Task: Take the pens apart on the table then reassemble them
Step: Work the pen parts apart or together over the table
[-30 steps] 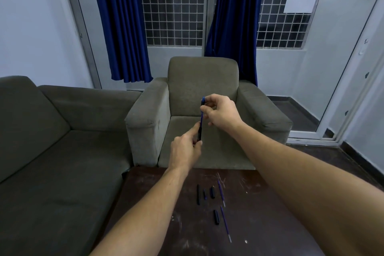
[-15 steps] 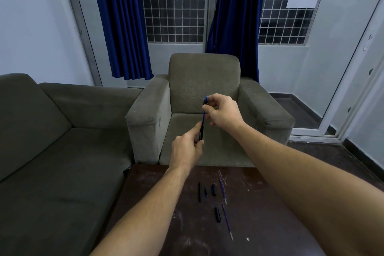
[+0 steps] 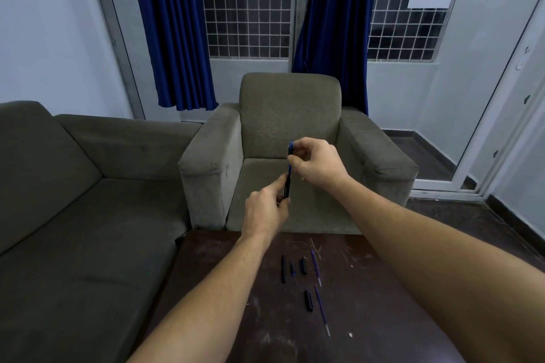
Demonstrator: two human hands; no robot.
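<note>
I hold one pen upright in the air above the table's far edge. My left hand [image 3: 265,209] pinches its black barrel [image 3: 286,188] at the lower end. My right hand [image 3: 315,162] pinches the blue upper part [image 3: 290,148] at the top. On the dark brown table [image 3: 368,289] lie loose pen parts: a black barrel [image 3: 283,269], a small blue piece [image 3: 292,269], a black cap [image 3: 302,266], a blue refill [image 3: 315,266], a second black cap [image 3: 308,300] and a second blue refill [image 3: 322,310].
A grey armchair [image 3: 290,115] stands just beyond the table. A grey sofa [image 3: 73,200] runs along the left side. Blue curtains [image 3: 174,29] hang by a grilled window, and a glass door [image 3: 489,132] is at the right.
Both hands keep their hold on the pen with little change in place. The camera has tilted up slightly, so the table parts sit lower in the view.
</note>
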